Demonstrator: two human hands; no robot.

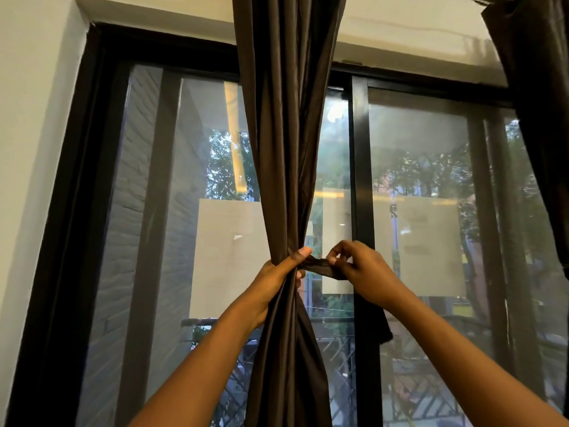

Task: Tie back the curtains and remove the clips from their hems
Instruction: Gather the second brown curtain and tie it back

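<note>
Head camera is looking up at a dark brown satin curtain [283, 149] that is hanging down the middle of the view, gathered into a narrow bunch at about 6 o'clock from the centre. The left hand [278, 274] is wrapping its fingers round that bunch, thumb lying along the front and pointing toward 2 o'clock. A matching dark brown fabric tie-back strip [317, 266] is running from the bunch toward 3 o'clock, and the right hand [358, 266] is pinching its free end between curled fingers and thumb, just beside the left thumb. A second dark brown curtain [542, 118] is hanging at the 2 o'clock edge, well apart. Behind both, a black-framed sliding glass window [361, 180] is showing trees and a railing outside. No clip is showing on the visible fabric
</note>
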